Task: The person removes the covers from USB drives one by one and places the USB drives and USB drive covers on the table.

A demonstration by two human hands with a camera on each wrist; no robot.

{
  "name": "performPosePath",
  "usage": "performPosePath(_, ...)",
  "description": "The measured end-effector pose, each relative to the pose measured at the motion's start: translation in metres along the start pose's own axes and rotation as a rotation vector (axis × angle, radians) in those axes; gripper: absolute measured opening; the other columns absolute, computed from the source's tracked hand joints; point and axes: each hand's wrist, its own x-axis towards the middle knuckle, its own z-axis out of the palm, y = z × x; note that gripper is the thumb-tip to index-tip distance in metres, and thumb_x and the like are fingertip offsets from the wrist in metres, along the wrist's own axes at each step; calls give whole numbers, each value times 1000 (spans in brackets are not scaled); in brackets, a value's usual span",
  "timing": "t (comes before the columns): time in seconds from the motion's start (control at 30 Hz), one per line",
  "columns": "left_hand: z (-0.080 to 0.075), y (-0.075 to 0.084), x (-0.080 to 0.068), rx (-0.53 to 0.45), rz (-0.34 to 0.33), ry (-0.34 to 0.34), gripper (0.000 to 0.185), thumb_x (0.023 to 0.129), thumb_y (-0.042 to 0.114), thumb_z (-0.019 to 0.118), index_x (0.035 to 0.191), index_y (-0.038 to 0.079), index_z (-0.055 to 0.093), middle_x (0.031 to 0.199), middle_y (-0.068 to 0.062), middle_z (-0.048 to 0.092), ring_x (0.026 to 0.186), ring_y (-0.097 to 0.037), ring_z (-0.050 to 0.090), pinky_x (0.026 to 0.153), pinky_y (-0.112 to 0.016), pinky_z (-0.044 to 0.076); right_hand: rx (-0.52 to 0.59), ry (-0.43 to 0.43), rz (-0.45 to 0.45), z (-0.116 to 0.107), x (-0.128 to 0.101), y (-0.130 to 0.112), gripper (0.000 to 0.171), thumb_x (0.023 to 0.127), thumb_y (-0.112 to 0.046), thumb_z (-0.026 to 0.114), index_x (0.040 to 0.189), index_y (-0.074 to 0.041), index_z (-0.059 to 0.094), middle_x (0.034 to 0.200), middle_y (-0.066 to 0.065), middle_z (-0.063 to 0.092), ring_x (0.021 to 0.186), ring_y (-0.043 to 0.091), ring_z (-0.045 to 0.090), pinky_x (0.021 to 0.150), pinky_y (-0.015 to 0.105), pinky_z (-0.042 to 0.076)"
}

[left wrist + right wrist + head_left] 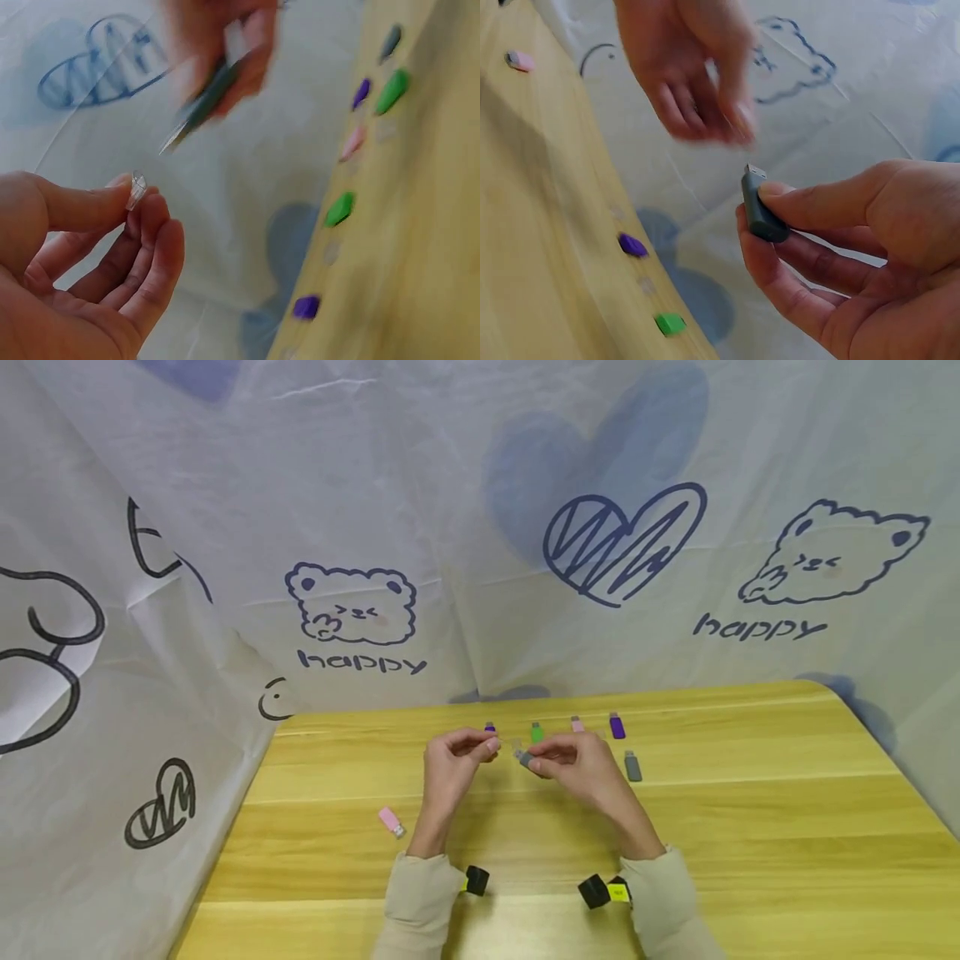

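Above the wooden table, my right hand pinches a grey USB stick between thumb and fingers, its metal plug bare and pointing toward the other hand. My left hand pinches a small clear cap between thumb and forefinger, a short gap from the plug. In the left wrist view the grey stick is blurred.
Several USB sticks lie near the table's far edge: purple, green, pink, purple and grey. A pink stick lies to the left. A printed white cloth hangs behind and at the left.
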Motion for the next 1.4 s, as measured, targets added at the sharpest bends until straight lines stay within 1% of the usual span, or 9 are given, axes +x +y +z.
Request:
performPosePath(0.07, -7, 1, 2, -11, 2, 34, 10, 89, 0, 78, 95, -9, 77, 89, -18, 76, 73, -22, 73, 72, -34, 63, -6, 8, 8, -7, -1, 2, 17, 94, -9, 76, 109, -1, 77, 103, 12, 76, 93, 26, 74, 80, 38, 61)
performPosePath(0.13, -13, 0, 3, -25, 8, 30, 9, 89, -1, 77, 95, -8, 77, 88, -18, 76, 73, -21, 73, 72, -30, 62, -7, 11, 4, -14, -2, 4, 18, 94, -8, 75, 110, 0, 76, 104, 13, 75, 93, 27, 74, 79, 38, 61)
performPosePath(0.27, -17, -1, 5, -28, 15, 10, 9, 90, -1, 77, 95, -8, 77, 89, -18, 76, 73, -18, 73, 72, -30, 62, -20, 21, -14, -18, -2, 5, 24, 95, -8, 74, 117, 1, 74, 107, 14, 74, 93, 27, 73, 79, 39, 61)
performPosePath(0.4, -20, -2, 4, -15, 15, -2, 7, 90, -1, 77, 96, -6, 77, 90, -18, 76, 76, -23, 73, 73, -30, 62, 5, 44, -22, -16, -1, 9, 28, 98, -7, 71, 124, 3, 71, 111, 18, 72, 94, 32, 73, 82, 45, 61)
performPosePath(0.53, -22, -7, 5, 33, 31, -22, 10, 92, -1, 76, 99, -6, 77, 93, -17, 76, 80, -27, 74, 72, -29, 62, 22, 121, -16, -9, 4, 19, 22, 97, -5, 71, 117, 3, 73, 107, 19, 71, 92, 34, 74, 78, 37, 61)
performPosePath(0.67, -21, -11, 6, 63, 20, -44, 13, 92, 0, 75, 103, -7, 77, 96, -15, 77, 81, -23, 73, 73, -28, 61, -42, 216, 32, 4, 11, 29, 16, 92, -6, 77, 106, 1, 75, 97, 13, 72, 84, 26, 73, 72, 28, 59)
performPosePath(0.93, -20, -15, 5, 81, -23, -52, 11, 91, -1, 75, 101, -4, 78, 95, -14, 77, 82, -23, 73, 74, -28, 61, -251, 280, 138, 29, 19, 41, 13, 89, -11, 80, 99, -3, 78, 85, 5, 73, 78, 21, 70, 73, 40, 59)
performPosePath(1.1, -17, -19, 5, 107, -42, -72, 11, 91, -3, 75, 102, -4, 78, 96, -15, 77, 82, -23, 73, 75, -30, 62, -320, 301, 110, 39, 20, 48, 12, 85, -7, 83, 93, 0, 77, 78, 5, 73, 72, 21, 70, 69, 41, 60)
performPosePath(1.4, -9, -26, 4, 202, -2, -78, 9, 91, -2, 75, 99, -2, 79, 93, -13, 76, 81, -24, 73, 73, -29, 61, -382, 321, 73, 48, 20, 51, 10, 85, -6, 82, 89, 0, 76, 76, 6, 72, 70, 21, 70, 66, 40, 60)
